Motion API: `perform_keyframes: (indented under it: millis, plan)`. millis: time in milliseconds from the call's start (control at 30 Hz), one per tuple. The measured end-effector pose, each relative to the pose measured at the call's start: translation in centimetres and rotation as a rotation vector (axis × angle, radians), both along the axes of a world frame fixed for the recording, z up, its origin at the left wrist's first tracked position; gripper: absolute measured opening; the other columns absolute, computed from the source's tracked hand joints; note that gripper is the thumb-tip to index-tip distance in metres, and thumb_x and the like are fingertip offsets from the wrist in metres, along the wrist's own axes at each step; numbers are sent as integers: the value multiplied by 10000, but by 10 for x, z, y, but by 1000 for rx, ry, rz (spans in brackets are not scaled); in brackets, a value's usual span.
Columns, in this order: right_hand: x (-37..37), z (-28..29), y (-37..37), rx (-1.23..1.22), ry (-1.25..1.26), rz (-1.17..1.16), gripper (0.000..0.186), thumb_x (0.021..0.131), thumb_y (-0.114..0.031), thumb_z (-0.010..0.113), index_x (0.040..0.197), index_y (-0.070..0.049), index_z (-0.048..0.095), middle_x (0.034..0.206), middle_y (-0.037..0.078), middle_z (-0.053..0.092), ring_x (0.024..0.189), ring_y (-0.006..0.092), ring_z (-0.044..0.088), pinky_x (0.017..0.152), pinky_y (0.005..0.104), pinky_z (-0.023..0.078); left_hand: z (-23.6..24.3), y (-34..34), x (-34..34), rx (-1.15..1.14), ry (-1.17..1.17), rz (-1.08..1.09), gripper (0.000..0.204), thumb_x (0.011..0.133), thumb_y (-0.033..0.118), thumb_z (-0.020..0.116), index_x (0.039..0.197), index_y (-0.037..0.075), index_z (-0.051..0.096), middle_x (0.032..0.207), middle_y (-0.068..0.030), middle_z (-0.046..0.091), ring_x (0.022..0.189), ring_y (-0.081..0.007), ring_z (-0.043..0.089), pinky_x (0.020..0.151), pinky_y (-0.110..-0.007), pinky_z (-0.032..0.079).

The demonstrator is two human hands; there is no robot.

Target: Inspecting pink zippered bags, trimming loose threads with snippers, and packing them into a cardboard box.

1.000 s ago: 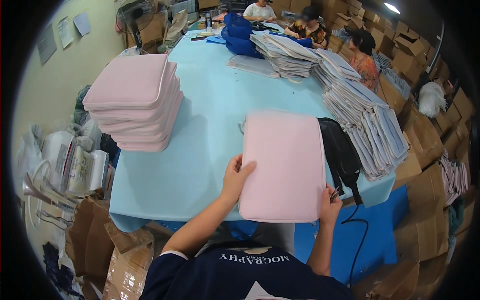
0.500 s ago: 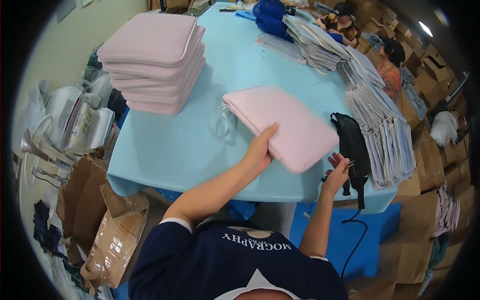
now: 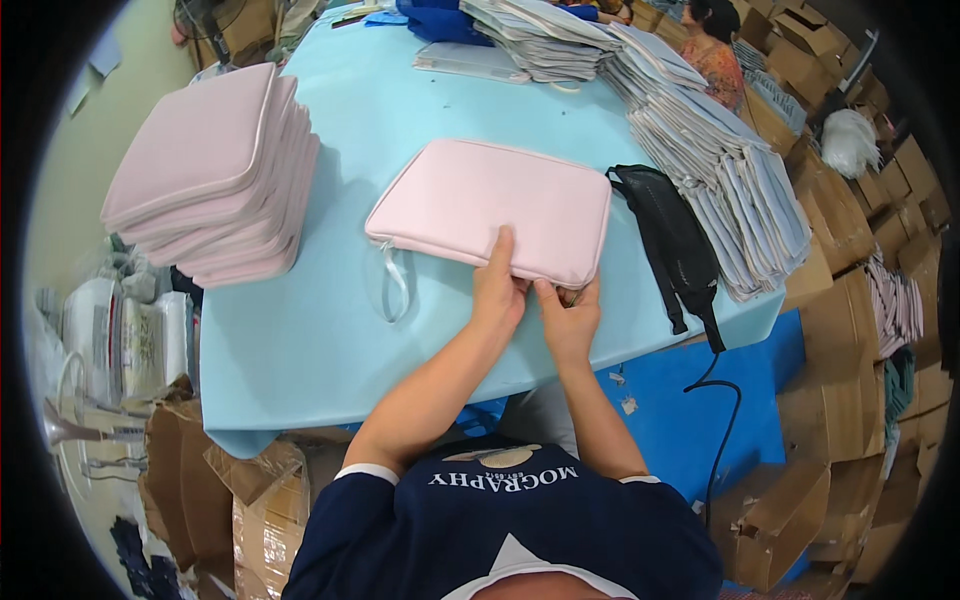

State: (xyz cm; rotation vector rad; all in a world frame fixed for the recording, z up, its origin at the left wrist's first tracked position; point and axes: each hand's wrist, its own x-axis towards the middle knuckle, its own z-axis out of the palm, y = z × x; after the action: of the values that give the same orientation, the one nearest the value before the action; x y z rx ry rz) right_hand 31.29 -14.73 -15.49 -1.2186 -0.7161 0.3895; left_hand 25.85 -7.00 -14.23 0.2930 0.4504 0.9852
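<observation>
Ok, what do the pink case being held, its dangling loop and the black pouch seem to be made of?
Pink case: probably matte faux leather or coated fabric; its face is smooth and even, with piped edges.
Dangling loop: perhaps ribbon or soft plastic, slightly shiny; it looks thin, pale and flexible.
Black pouch: likely synthetic fabric, mostly dull; its body looks soft and creased.

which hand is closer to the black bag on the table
Right. The right hand is at the near edge of the pink case, left of the black bag; the left hand grips that edge farther left.
</observation>
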Motion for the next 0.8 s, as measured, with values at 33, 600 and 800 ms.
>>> perform_keyframes:
  millis: [33, 600, 800]
  plan:
    - [2, 1, 0, -17, -93, -18, 596, 775, -31, 637, 1292, 29, 345, 911, 84, 605, 679, 108, 568, 524, 241, 448, 0, 2, -2, 23, -13, 34, 501, 817, 250, 641, 1189, -10, 431, 1128, -103, 528, 1004, -203, 539, 834, -342, 467]
    - [102, 15, -57, -330, -235, -185, 184, 800, -75, 621, 970, -10, 600, 514, 31, 487, 454, 91, 480, 457, 259, 396, 14, 12, -94, 178, 282, -300, 494, 718, 48, 622, 1160, -81, 447, 1077, -162, 554, 981, -268, 556, 874, -390, 454]
    - [71, 19, -56, -445, -284, 192, 174, 815, -98, 603, 950, 11, 619, 521, 51, 510, 457, 96, 494, 462, 257, 400, 28, 80, -136, 406, 648, -318, 625, 711, 146, 694, 1213, -87, 404, 1163, -191, 519, 1055, -282, 521, 893, -402, 439]
